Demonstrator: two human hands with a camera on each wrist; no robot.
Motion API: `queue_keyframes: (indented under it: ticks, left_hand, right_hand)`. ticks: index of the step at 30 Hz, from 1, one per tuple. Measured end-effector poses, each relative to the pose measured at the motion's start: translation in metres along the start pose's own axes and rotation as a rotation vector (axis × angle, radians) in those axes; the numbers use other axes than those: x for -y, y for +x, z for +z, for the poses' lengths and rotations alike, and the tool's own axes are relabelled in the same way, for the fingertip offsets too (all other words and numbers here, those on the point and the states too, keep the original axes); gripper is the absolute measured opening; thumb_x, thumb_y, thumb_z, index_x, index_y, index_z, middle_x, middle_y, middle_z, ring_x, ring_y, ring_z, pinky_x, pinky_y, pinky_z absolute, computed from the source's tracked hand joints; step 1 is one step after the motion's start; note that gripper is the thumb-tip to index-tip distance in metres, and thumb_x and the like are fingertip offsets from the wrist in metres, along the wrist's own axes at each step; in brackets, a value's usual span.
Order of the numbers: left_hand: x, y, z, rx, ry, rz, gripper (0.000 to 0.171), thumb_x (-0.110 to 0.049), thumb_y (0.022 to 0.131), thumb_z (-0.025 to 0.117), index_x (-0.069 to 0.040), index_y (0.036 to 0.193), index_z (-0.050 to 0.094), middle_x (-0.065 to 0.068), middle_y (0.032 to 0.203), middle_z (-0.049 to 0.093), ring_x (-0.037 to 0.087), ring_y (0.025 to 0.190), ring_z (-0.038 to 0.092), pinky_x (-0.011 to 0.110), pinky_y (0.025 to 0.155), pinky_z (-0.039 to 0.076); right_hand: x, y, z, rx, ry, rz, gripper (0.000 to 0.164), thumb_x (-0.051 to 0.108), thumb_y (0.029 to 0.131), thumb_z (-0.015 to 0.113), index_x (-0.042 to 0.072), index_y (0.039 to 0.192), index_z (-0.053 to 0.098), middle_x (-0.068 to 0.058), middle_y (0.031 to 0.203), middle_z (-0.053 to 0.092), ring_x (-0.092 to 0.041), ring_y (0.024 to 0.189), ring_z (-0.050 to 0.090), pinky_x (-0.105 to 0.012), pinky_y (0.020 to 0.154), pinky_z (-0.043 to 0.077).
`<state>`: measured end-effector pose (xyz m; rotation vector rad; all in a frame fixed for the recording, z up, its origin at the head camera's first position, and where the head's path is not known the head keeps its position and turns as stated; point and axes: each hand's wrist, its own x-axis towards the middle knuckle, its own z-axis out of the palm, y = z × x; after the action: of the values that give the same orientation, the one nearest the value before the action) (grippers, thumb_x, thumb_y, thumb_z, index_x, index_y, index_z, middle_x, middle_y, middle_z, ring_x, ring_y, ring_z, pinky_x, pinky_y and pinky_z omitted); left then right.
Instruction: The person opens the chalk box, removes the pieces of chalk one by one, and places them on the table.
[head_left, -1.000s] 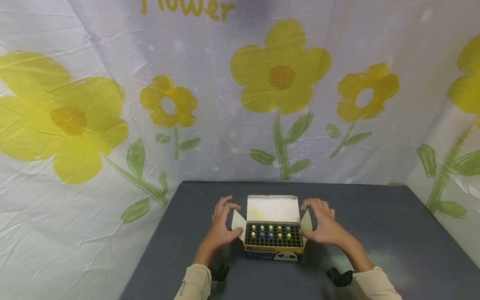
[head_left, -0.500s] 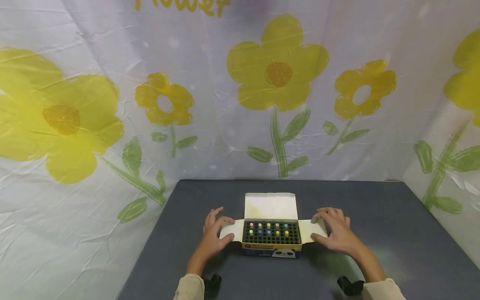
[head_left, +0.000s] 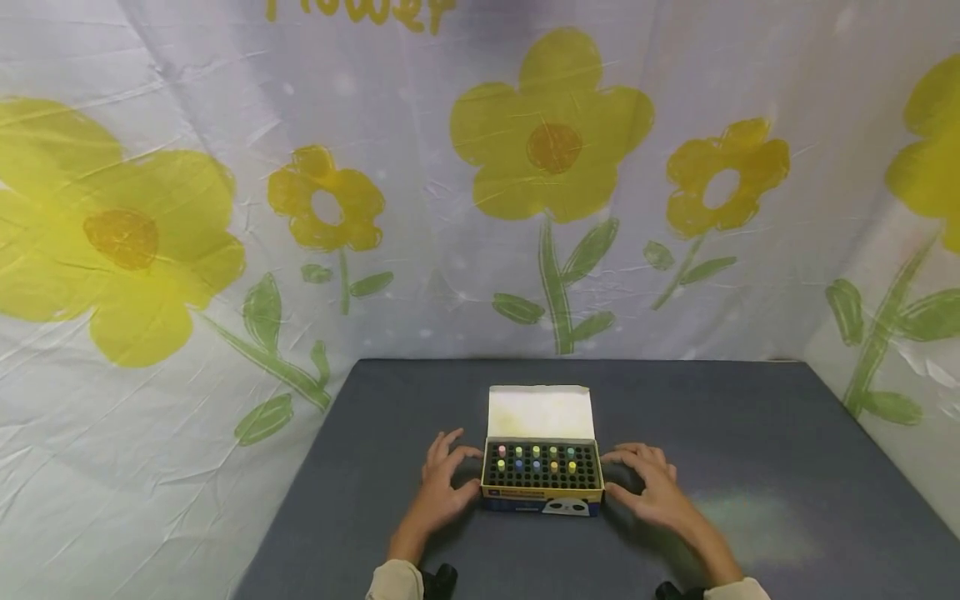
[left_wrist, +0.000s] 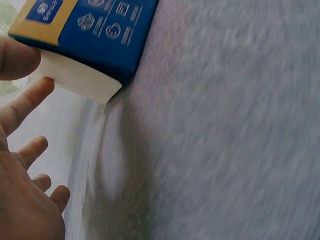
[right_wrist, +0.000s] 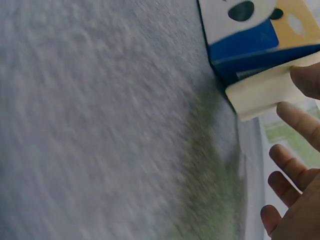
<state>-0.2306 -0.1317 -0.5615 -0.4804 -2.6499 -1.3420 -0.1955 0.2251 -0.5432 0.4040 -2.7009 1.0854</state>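
A small blue and yellow cardboard box [head_left: 542, 502] stands open mid-table, its lid flap [head_left: 540, 412] lying back. Inside, a black grid holds several coloured stick ends [head_left: 536, 457] in the far rows. My left hand [head_left: 441, 486] rests at the box's left side with fingers spread. In the left wrist view its thumb [left_wrist: 15, 56] touches the white side flap [left_wrist: 75, 79], folded down along the blue wall [left_wrist: 97, 30]. My right hand [head_left: 647, 490] mirrors it on the right, with a fingertip [right_wrist: 306, 79] on the other white flap [right_wrist: 262, 91].
The box sits on a dark grey table [head_left: 757, 467] with bare surface on all sides. A white cloth backdrop [head_left: 450, 250] printed with yellow flowers hangs close behind the table's far edge and along both sides.
The two side flaps went from standing up, to spread flat outward, to folded down against the box's sides. Both hands followed them and now sit close against the box.
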Motion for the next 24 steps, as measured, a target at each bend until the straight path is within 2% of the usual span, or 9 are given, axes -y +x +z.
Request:
queue_keyframes:
  ticks: [6,12,19,24]
  left_hand:
    - [-0.005,-0.004,0.003,0.012,-0.027,-0.034,0.034,-0.009,0.083,0.061,-0.026,0.111,0.068,0.017,0.161,0.037,0.048,0.154,0.011,0.082,0.107,0.010]
    - [-0.009,-0.005,0.003,0.008,-0.023,-0.045,0.033,-0.008,0.082,0.060,-0.025,0.110,0.067,0.015,0.161,0.037,0.048,0.154,0.011,0.081,0.109,0.010]
    - [-0.008,-0.006,0.002,-0.030,-0.016,-0.039,0.031,-0.010,0.083,0.064,-0.025,0.110,0.070,0.015,0.161,0.037,0.047,0.154,0.013,0.081,0.108,0.010]
    - [-0.003,-0.006,-0.001,-0.097,-0.011,0.008,0.029,-0.009,0.084,0.068,-0.022,0.110,0.070,0.014,0.159,0.041,0.049,0.152,0.019,0.080,0.105,0.013]
  right_hand:
    - [0.003,0.000,0.006,0.018,0.019,0.047,0.034,0.024,0.092,0.073,0.017,0.125,0.070,-0.015,0.135,0.059,-0.041,0.127,0.043,-0.048,0.086,0.026]
    - [0.005,0.001,0.008,-0.001,0.027,0.036,0.037,0.021,0.090,0.072,0.015,0.126,0.070,-0.016,0.134,0.060,-0.039,0.125,0.043,-0.046,0.086,0.025]
    - [-0.002,-0.001,0.005,-0.052,0.057,0.009,0.032,0.017,0.087,0.076,0.015,0.119,0.072,-0.018,0.132,0.062,-0.038,0.121,0.044,-0.048,0.087,0.023]
    - [-0.008,-0.007,-0.004,-0.111,0.091,-0.002,0.026,0.013,0.086,0.077,0.012,0.112,0.071,-0.019,0.130,0.062,-0.037,0.117,0.043,-0.050,0.086,0.022]
